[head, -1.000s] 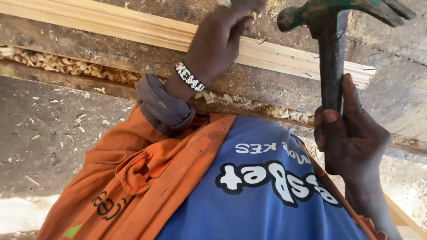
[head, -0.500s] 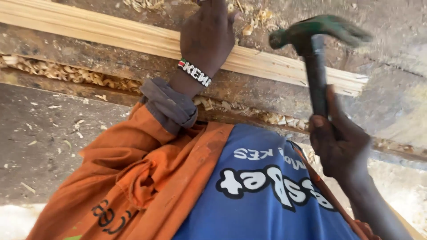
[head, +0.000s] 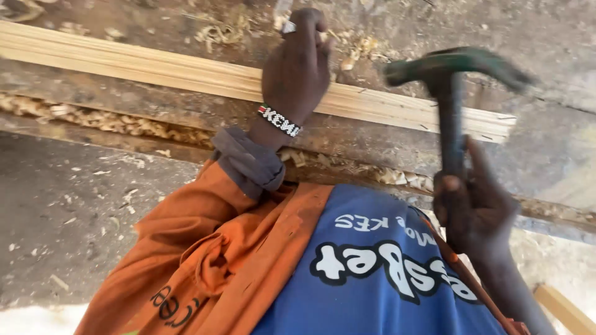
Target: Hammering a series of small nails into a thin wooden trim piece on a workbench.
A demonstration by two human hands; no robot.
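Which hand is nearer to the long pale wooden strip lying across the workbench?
Left. The left hand rests right on the long pale wooden strip. The right hand is nearer the body, gripping the green-headed claw hammer, whose head is blurred above the strip.

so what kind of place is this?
Most likely a carpentry workshop. A long pale wooden strip lies on a rough, worn workbench littered with curled wood shavings. The left hand rests on the strip while the right hand grips a claw hammer.
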